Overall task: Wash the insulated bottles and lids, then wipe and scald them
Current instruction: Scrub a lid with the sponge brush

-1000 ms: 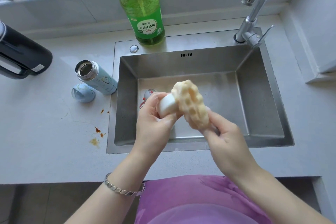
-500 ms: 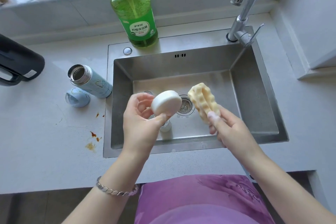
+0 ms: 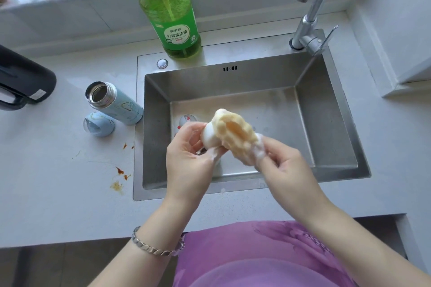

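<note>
Two hands meet over the stainless-steel sink (image 3: pixel 338 128). Your left hand (image 3: pixel 186 161) has fingers and thumb curled round a white round lid (image 3: pixel 208 140) and holds it above the basin, clear of the floor. Your right hand (image 3: pixel 286 168) grips a yellow waffle-textured sponge (image 3: pixel 233 133) by its lower end, with suds on the fingertips. The sponge is pressed against the lid, touching, with no gap.

Key relation: the lid lies just left of the sponge, and the side being scrubbed faces your right hand. The left steadies and the right works. My judgement is that you should turn the lid with the left hand to bring up fresh surface, rather than reach round with the sponge.

Below the hands a white bottle with red print (image 3: pixel 186 120) sits in the basin, mostly hidden; I cannot tell which way it lies. On the counter just left of the sink is a pale-blue insulated bottle (image 3: pixel 116 106), mouth open, with a pale-blue domed lid (image 3: pixel 99 124) just beside it.

A green bottle of dish soap (image 3: pixel 172 21) stands on the back rim. A chrome tap (image 3: pixel 307 21) is at the right rear, with no water visible. The task looks early: wiping and scalding are not yet begun.
</note>
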{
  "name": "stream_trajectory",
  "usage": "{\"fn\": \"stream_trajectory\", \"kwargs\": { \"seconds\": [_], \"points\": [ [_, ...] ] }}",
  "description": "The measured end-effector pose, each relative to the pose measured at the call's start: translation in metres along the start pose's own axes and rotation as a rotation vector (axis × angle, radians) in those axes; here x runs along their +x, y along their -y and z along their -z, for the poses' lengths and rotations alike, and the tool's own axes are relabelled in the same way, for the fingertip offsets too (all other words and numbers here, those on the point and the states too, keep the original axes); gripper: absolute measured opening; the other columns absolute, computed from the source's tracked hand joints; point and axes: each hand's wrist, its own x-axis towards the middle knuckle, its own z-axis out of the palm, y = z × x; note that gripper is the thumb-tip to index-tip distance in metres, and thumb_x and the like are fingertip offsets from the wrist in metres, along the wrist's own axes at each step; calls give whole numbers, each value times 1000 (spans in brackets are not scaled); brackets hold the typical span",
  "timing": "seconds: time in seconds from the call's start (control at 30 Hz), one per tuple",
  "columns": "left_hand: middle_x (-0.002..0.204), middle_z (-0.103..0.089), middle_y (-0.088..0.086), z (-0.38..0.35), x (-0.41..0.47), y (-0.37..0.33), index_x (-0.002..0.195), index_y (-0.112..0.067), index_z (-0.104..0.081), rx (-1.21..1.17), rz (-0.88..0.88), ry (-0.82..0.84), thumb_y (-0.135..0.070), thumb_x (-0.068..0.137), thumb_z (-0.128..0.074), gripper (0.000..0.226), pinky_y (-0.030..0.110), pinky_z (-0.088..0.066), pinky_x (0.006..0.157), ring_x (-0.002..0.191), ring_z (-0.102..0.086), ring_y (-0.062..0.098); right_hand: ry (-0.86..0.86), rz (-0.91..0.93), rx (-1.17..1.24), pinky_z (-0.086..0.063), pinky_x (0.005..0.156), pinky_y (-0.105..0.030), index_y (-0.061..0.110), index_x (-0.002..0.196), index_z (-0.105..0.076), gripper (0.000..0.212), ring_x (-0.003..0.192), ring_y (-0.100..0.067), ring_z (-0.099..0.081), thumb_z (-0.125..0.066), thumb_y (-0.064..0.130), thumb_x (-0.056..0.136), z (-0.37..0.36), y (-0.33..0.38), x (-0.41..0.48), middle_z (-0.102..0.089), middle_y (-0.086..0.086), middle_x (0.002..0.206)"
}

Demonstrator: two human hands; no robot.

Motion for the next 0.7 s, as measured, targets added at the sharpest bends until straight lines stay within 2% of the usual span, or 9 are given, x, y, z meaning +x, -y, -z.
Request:
{"fn": "stream_trajectory", "kwargs": {
  "seconds": [0.1, 0.2, 0.27, 0.37, 0.4, 0.47, 0.5, 0.6, 0.7],
  "points": [
    [71, -63, -6, 0, -2, 0, 73, -20, -57, 16, 25, -1, 3, 62, -80, 35, 25, -50, 68, 70, -62, 13, -66, -21, 10, -49, 65, -38, 24, 93, -66, 24, 61, -5, -45, -43, 24, 98, 3, -4, 4, -60, -2, 63],
    [59, -58, -13, -1, -2, -3, 69, -17, -48, -10, 50, -29, -8, 54, -83, 39, 22, -48, 60, 59, -55, 6, -20, 0, 5, -29, 49, -23, 35, 89, -65, 26, 49, -6, -29, -42, 26, 98, -3, -2, -3, -40, 9, 52],
    [58, -58, -13, 0, -2, -2, 70, -17, -47, -15, 69, -30, -4, 56, -83, 40, 23, -48, 60, 58, -56, 6, -25, -11, 31, -30, 54, -21, 38, 85, -66, 29, 53, -7, -32, -42, 27, 98, -1, -2, -2, -42, 10, 56],
    [62, -62, -10, -3, -1, -4, 75, -15, -51, -51, 128, -28, 6, 57, -83, 42, 27, -52, 61, 61, -60, 8, -63, -25, 54, -33, 57, -18, 32, 81, -64, 29, 51, -5, -37, -42, 29, 99, 2, -5, 1, -49, 11, 52],
    [67, -64, -7, -5, 0, -5, 78, -15, -53, -87, 144, -24, 7, 57, -83, 42, 27, -54, 60, 62, -61, 9, -49, 2, 53, -33, 57, -19, 34, 82, -64, 28, 51, -10, -40, -42, 32, 99, 0, -4, -1, -51, 5, 52],
    [79, -66, 3, -7, 2, -8, 87, -16, -59, -195, 178, 6, 9, 57, -80, 44, 25, -54, 57, 68, -64, 12, -8, 43, 41, -35, 61, -28, 41, 93, -65, 24, 62, -33, -44, -41, 40, 94, -3, -1, -8, -56, -19, 67],
    [85, -67, 6, -7, 3, -9, 92, -16, -62, -249, 201, 32, 7, 58, -78, 45, 24, -54, 57, 72, -65, 15, -13, 45, 37, -34, 60, -30, 43, 93, -64, 24, 62, -34, -42, -40, 41, 93, -3, -1, -8, -53, -23, 69],
    [93, -66, 11, -9, 0, -12, 104, -9, -62, -414, 350, 70, 3, 70, -70, 37, 28, -56, 60, 77, -67, 21, -71, 9, -5, -32, 55, -30, 41, 84, -62, 25, 55, -16, -36, -42, 33, 96, 0, -10, -1, -45, 1, 57],
    [92, -67, 11, -9, -1, -12, 107, -7, -56, -562, 478, 70, -13, 72, -59, 36, 30, -57, 60, 76, -68, 20, -15, 33, -59, -39, 57, -37, 46, 102, -61, 22, 58, -23, -45, -41, 40, 93, -1, -12, -2, -58, -2, 61]
  ]
}}
